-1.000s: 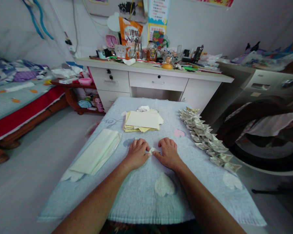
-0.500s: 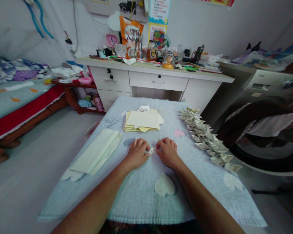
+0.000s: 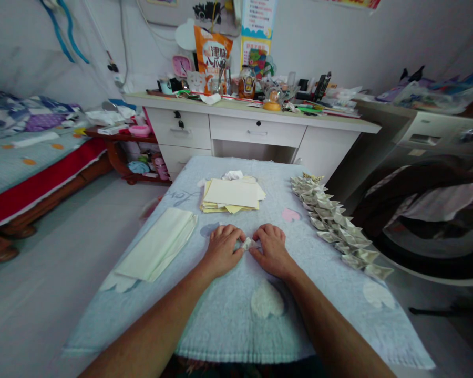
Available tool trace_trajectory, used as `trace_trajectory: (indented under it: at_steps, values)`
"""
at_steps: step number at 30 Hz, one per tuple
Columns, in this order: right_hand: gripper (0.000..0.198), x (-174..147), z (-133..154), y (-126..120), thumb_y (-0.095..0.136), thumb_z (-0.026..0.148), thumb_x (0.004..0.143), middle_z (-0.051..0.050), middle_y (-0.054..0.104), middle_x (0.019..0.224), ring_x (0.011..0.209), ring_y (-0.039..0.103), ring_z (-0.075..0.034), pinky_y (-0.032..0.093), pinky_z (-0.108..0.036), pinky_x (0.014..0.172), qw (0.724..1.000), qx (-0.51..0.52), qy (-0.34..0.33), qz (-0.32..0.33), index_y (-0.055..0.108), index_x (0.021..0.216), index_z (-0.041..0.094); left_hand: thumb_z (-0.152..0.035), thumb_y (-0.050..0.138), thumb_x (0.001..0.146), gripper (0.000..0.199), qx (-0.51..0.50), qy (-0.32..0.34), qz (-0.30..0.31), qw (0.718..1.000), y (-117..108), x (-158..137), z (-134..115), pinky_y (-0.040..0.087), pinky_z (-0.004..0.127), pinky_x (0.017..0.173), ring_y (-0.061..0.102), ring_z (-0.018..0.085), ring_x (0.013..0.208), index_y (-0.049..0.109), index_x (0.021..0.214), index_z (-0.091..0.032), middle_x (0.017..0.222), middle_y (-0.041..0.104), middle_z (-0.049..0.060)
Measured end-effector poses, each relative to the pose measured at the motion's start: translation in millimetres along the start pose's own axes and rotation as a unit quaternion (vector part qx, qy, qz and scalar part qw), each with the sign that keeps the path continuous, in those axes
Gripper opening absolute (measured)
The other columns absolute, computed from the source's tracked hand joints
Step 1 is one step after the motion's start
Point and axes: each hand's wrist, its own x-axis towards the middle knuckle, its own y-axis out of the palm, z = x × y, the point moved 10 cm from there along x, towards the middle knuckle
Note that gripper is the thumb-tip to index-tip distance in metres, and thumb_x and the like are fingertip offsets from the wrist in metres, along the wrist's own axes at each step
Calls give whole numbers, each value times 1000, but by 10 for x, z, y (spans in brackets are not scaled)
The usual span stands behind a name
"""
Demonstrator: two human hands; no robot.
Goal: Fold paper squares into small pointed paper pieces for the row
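Between my two hands, low over the cloth-covered table [image 3: 228,315], is a small piece of folded paper [image 3: 248,243]. My left hand [image 3: 224,251] pinches its left end with thumb and fingertips. On the other end, my right hand [image 3: 273,248] is closed in the same way. The fingers cover part of the paper, so its full shape is hidden. Beyond my hands lies a stack of cream and yellow paper sheets [image 3: 232,193]. Rows of folded paper pieces with pointed tips [image 3: 335,223] stand along the table's right side.
A folded pale sheet bundle [image 3: 157,244] lies on the left of the table. Crumpled white paper [image 3: 232,175] sits behind the stack. A white desk [image 3: 256,113] crowded with things stands ahead, a washing machine [image 3: 433,136] to the right and a bed [image 3: 31,168] to the left.
The small paper shows a little more between my fingertips, and my hands have shifted very slightly. The stack and the folded pieces lie as before.
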Motion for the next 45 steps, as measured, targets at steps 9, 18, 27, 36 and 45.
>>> trace_trajectory:
  at_steps: [9, 18, 27, 36, 45]
  values:
    - [6, 16, 81, -36, 62, 22, 81, -3, 54, 96, 96, 45, -20, 32, -33, 84, 995, 98, -26, -3, 56, 85, 20, -24, 61, 77, 12, -119, 22, -7, 993, -79, 2, -93, 36, 36, 86, 56, 20, 87, 61, 90, -22, 83, 64, 0]
    - [10, 25, 152, -94, 55, 29, 89, -1, 60, 85, 86, 51, -17, 36, -30, 81, 978, 198, -60, 7, 58, 87, 20, -31, 57, 81, 14, -286, -16, -44, 957, -152, 31, 95, 43, 27, 76, 58, 16, 79, 63, 81, -18, 77, 64, 0]
    - [19, 39, 118, -135, 50, 30, 91, -1, 59, 79, 84, 52, -16, 39, -29, 80, 958, 282, -47, -4, 60, 80, 20, -29, 58, 81, 15, -349, -32, -41, 936, -100, 35, 152, 43, 26, 75, 56, 14, 78, 61, 90, -17, 79, 60, 0]
    - [20, 37, 102, -138, 49, 29, 91, -1, 61, 79, 84, 53, -17, 39, -30, 80, 970, 241, -43, -3, 59, 77, 20, -29, 64, 77, 35, -409, -49, 16, 911, -26, -2, 84, 42, 23, 61, 53, 11, 63, 63, 110, -18, 77, 59, -1]
    - [19, 46, 106, -143, 48, 31, 92, -1, 60, 81, 84, 53, -17, 38, -29, 81, 961, 270, -52, -24, 59, 81, 20, -30, 66, 78, 25, -434, -39, 3, 900, 37, 16, 147, 42, 21, 57, 52, 9, 58, 62, 99, -17, 63, 50, -5]
